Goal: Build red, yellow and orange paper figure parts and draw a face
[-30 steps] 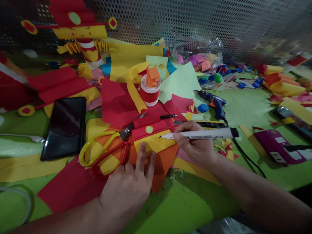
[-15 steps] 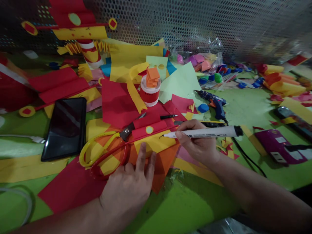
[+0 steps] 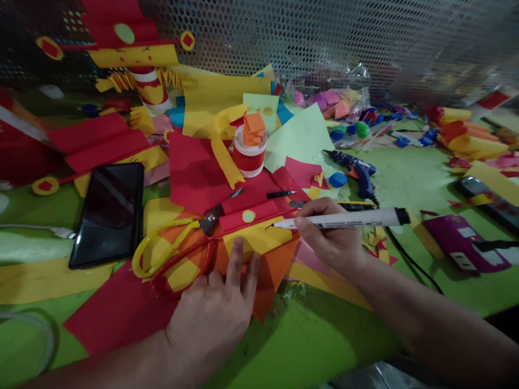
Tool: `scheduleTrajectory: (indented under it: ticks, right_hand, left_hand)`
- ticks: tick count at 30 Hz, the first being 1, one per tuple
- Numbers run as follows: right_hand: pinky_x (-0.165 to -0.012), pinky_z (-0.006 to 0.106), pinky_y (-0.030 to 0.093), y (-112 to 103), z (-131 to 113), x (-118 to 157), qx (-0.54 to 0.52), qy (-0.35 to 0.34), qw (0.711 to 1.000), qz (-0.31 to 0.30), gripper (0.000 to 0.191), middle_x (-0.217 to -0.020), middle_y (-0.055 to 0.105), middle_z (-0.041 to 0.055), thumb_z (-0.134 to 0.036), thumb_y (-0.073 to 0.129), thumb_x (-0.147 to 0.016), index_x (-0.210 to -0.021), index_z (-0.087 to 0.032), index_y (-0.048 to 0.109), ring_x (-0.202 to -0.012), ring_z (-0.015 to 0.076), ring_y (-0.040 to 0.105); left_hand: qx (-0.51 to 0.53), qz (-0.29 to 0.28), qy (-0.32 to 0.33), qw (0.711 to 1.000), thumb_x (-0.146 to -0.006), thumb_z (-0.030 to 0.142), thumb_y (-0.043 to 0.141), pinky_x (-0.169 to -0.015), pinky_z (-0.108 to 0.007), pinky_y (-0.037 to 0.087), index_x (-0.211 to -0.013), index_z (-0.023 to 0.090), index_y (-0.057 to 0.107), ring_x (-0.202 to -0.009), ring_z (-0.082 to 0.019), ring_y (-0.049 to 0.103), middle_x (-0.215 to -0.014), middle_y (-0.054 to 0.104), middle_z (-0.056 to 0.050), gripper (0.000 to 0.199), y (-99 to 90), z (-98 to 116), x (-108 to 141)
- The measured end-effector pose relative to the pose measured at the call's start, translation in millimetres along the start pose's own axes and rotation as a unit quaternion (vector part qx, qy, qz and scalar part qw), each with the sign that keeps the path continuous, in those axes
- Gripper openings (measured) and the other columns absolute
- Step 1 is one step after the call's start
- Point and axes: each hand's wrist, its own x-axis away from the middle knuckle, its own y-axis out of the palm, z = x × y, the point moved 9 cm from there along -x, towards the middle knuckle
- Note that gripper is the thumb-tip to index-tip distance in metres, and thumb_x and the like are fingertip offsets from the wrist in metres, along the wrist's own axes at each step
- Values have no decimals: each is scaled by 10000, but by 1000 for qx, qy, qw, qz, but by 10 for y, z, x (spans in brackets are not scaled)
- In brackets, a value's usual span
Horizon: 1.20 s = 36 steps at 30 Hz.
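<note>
My right hand grips a white whiteboard marker, its tip at a short dark curved line on a yellow paper strip. Above the strip is a folded red paper hat with a pale green disc. My left hand has two fingers stretched out onto the strip's lower edge; its other fingers are curled. Left of the strip, scissors with one yellow and one red handle lie open. Orange paper and red paper lie underneath. A black marker cap lies just behind the hat.
A black phone lies at left. Behind stands a red-and-white cup topped with folded orange paper. A blue glue gun and purple power strip are at right. A finished-looking paper figure stands back left.
The marker tip has shifted slightly right along the yellow strip, and my right hand with it. My left hand stays in place.
</note>
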Motion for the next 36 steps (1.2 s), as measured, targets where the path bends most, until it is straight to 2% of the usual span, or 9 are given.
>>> scheduleTrajectory:
  ticks: [5, 12, 27, 36]
  right_hand:
    - [-348, 215, 313, -46, -8, -5, -8, 1, 1000, 15, 131, -519, 476, -43, -303, 570, -805, -726, -218, 509, -407, 80, 401]
    - [-363, 213, 335, -2, -1, 16, -17, -10, 1000, 2, 83, -559, 506, -41, -246, 578, -791, -752, -222, 509, -428, 84, 428]
    - [-356, 195, 338, 98, -12, 39, -24, -12, 999, -43, 88, -526, 522, -48, -253, 580, -790, -769, -205, 509, -402, 76, 440]
    - [-357, 191, 337, 105, 2, 43, -23, -17, 999, -36, 86, -521, 498, -60, -236, 587, -784, -770, -207, 508, -404, 70, 427]
  left_hand:
    - [6, 8, 4, 1000, -686, 57, 484, -335, -261, 424, -1149, 193, 623, -399, -147, 531, -1114, 636, -212, 502, -20, 3, -1]
    - [4, 5, 5, 1000, -677, 38, 461, -337, -263, 430, -1147, 199, 624, -396, -150, 535, -1119, 635, -200, 524, -30, -2, -23]
    - [15, 0, 1, 1000, -727, 102, 495, -335, -267, 411, -1187, 185, 591, -403, -148, 529, -1149, 615, -218, 478, 12, 6, 1]
    - [17, 2, -1, 1000, -721, 96, 501, -344, -267, 401, -1196, 180, 583, -406, -144, 521, -1145, 619, -219, 489, 27, 19, 7]
